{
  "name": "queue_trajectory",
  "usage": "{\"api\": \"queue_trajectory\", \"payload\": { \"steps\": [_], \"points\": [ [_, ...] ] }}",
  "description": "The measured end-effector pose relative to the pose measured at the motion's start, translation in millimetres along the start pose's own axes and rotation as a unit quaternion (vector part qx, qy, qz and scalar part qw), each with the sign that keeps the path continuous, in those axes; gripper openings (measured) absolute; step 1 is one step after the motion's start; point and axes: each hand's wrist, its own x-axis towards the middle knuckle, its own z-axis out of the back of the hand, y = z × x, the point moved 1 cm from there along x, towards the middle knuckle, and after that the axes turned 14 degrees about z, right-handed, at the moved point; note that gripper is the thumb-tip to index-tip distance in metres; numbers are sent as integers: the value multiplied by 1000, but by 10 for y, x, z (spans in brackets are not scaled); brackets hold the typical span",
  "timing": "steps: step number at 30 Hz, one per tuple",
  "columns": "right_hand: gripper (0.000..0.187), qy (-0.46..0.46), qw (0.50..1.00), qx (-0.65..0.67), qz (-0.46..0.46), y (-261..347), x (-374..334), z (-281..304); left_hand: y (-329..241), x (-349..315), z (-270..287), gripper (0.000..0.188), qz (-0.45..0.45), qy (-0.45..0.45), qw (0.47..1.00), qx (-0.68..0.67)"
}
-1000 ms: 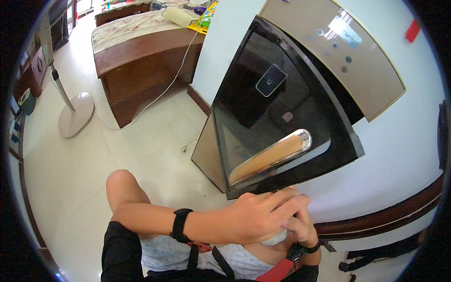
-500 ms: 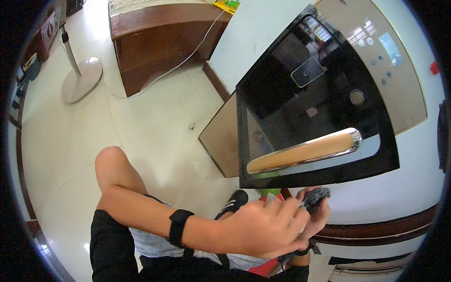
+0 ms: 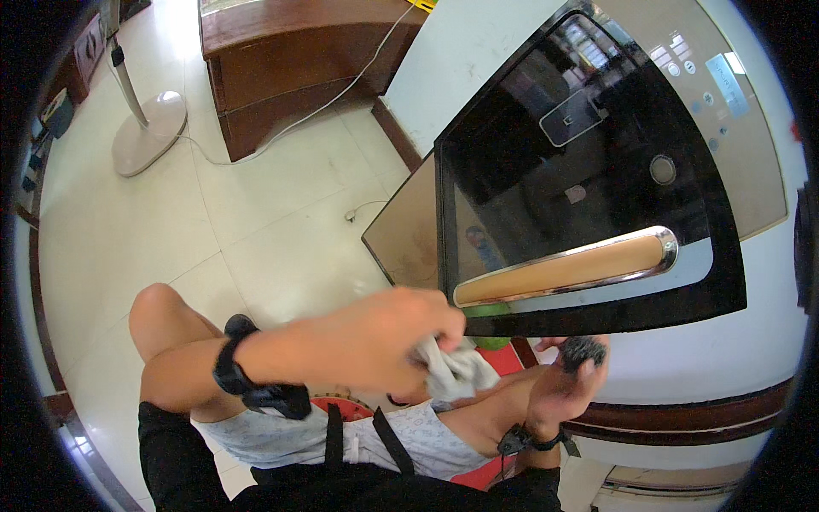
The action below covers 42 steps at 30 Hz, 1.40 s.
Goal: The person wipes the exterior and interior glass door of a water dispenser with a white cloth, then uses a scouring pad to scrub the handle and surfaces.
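My left hand [image 3: 375, 337], a black strap round its wrist, reaches across from the left and is closed on a crumpled white cloth [image 3: 456, 367]. The cloth hangs from the fingertips just below the lower edge of a black glossy door [image 3: 546, 205]. Lower right, my right hand [image 3: 570, 384] holds a dark grey, rough-looking scrubbing pad [image 3: 584, 352] between thumb and fingers, near the door's bottom corner. A tan handle [image 3: 563, 266] with a silver rim runs along the door. Motion slightly blurs the left hand.
The door belongs to a tan-fronted appliance [image 3: 755, 183] with buttons and a display, standing by a white wall. Behind on the left are a brown wooden cabinet [image 3: 299, 85] and a round stand base [image 3: 152, 136]. A white cable [image 3: 333, 111] crosses the tiled floor.
My left hand has pulled away leftward from the right hand, bringing the white cloth with it. The right hand stays near its place, still holding the pad. The view has shifted slightly.
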Motion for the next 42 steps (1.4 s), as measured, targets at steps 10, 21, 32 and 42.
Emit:
{"api": "queue_trajectory", "payload": {
  "steps": [10, 21, 32, 42],
  "points": [
    [52, 150, 988, -18, 31, -575, 88, 188, 424, 254, 433, 53, 20, -111, 940, -322],
    [37, 63, 996, 26, 51, -630, -147, -74, 203, 526, 230, 34, -52, -259, 948, -178],
    [52, 40, 998, -30, 44, -743, -291, 90, 332, 685, -236, 24, -181, -395, 900, 13],
    [50, -213, 947, 240, -17, -1467, -405, 1301, 407, 1088, -351, 31, -189, -471, 860, 48]
  ]
}}
